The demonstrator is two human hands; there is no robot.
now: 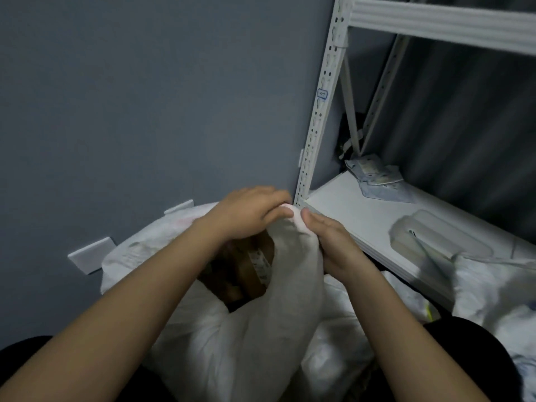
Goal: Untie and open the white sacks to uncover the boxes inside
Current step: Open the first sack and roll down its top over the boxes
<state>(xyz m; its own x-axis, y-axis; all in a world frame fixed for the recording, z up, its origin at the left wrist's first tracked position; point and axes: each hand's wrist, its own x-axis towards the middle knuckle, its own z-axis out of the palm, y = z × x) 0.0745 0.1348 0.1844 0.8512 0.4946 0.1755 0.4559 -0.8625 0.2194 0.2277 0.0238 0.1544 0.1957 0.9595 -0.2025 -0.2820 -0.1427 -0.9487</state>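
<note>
Both hands are up at the mouth of the white sack [261, 329], which sits on the floor against the grey wall [145, 97], right at the foot of the shelf post [322, 111]. The left hand [249, 211] curls over the bunched top of the fabric, and the right hand [333, 245] pinches the same gathered fold from the other side, thumb pressed to the cloth. The mouth is already gaping below the left wrist, and a brown cardboard box [246, 268] with a printed label strip shows in the opening. To do this well, I'd say keep the two grips apart and draw the rim outward and down, not upward, so the limp cloth peels off the box corners instead of snagging on them. The sack looks thin, matte and floppy, a woven or plastic weave that creases in soft folds; the box is stiff and square-edged. More white sacks [493, 291] slump at the right, beside the lower shelf board [362, 221], smooth and white. On it lie a translucent moulded plastic tray [441, 239] and, at its back corner, some flat printed packets [377, 175].
</note>
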